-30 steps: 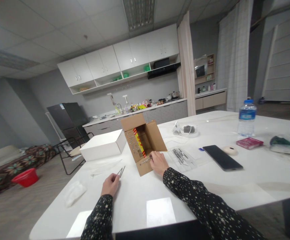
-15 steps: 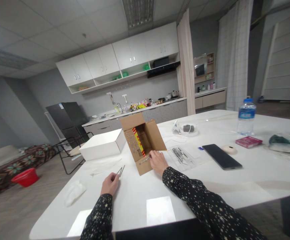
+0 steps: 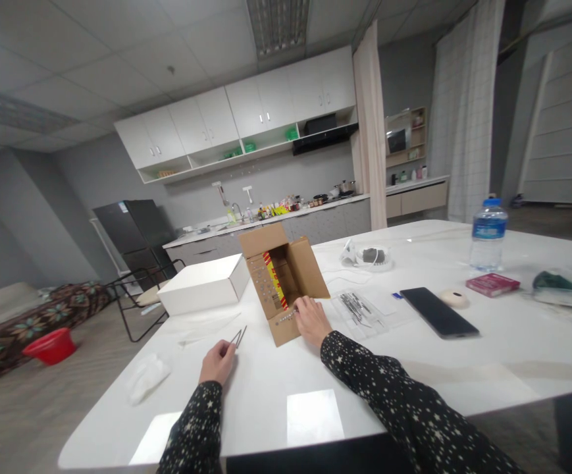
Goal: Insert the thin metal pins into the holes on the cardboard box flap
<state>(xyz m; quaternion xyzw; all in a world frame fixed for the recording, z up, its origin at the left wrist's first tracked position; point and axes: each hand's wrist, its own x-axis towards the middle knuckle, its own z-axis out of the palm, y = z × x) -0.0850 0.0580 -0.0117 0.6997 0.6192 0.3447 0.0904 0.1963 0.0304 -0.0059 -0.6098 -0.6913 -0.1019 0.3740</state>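
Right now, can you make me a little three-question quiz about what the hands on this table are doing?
1. True or false: the left hand holds metal tweezers.
2. What does the right hand touch? A) water bottle B) cardboard box C) phone
3. Fill in: the white box lies on the box's ____ side in this view.

Key: 1 true; 2 B; 3 left.

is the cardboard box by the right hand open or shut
Open. The cardboard box has its flaps spread apart, showing the inside with a red and yellow pack. The right hand rests on the near flap.
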